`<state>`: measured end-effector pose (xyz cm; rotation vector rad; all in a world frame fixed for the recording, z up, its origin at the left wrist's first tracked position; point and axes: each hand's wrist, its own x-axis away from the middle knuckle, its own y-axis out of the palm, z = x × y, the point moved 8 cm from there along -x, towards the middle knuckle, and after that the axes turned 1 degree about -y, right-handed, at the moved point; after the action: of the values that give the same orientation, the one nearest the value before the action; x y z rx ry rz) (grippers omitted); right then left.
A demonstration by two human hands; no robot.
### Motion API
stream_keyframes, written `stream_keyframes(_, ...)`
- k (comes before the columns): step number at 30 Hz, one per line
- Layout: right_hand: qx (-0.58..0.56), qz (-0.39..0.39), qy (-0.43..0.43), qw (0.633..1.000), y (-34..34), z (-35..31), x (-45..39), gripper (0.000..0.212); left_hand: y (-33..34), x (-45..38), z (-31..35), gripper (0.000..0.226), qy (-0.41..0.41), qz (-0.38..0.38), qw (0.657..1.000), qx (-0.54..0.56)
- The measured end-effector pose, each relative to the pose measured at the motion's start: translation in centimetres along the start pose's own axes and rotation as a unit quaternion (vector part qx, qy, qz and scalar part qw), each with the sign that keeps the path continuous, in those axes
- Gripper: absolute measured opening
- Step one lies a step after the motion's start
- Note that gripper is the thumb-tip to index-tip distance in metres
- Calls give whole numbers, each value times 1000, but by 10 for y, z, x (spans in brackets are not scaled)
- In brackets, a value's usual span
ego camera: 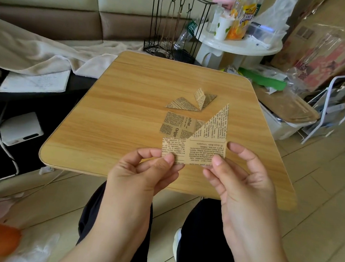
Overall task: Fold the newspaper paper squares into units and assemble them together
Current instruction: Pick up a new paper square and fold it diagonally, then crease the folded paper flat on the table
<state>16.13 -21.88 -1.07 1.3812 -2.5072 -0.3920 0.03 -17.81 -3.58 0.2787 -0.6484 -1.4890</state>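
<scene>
I hold a partly folded newspaper-print paper just above the near part of the wooden table. Its lower part is a band and a triangular flap points up at the right. My left hand pinches the band's lower left corner between thumb and forefinger. At the lower right edge my right hand pinches it, its other fingers curled behind. A flat newspaper square lies on the table behind the held paper, partly hidden by it. Farther back lies a folded unit with raised flaps.
A black wire rack stands beyond the table's far edge. A white round stand with cups and snack bags is at the back right. Boxes, plastic bags and a white frame crowd the right. My knees are under the table's near edge.
</scene>
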Motion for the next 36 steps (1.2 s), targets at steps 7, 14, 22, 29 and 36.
stream_keyframes(7,28,-4,11,1000,-1,5,-3,24,-4,0,-2,19,15,4,1000,-21)
stream_keyframes(14,66,-11,-11,998,0,2,-6,23,-4,-3,-1,27,18,-13,999,-41)
stream_keyframes(22,97,-24,-39,994,4,-7,-4,23,6,-9,-1,39,6,-51,997,-55)
stream_keyframes(29,84,-14,14,996,1,6,-7,15,1,-8,-10,33,-5,-45,998,-41)
stream_keyframes(36,139,-23,21,990,1,10,-10,9,-3,-8,-10,30,-2,-29,999,-40)
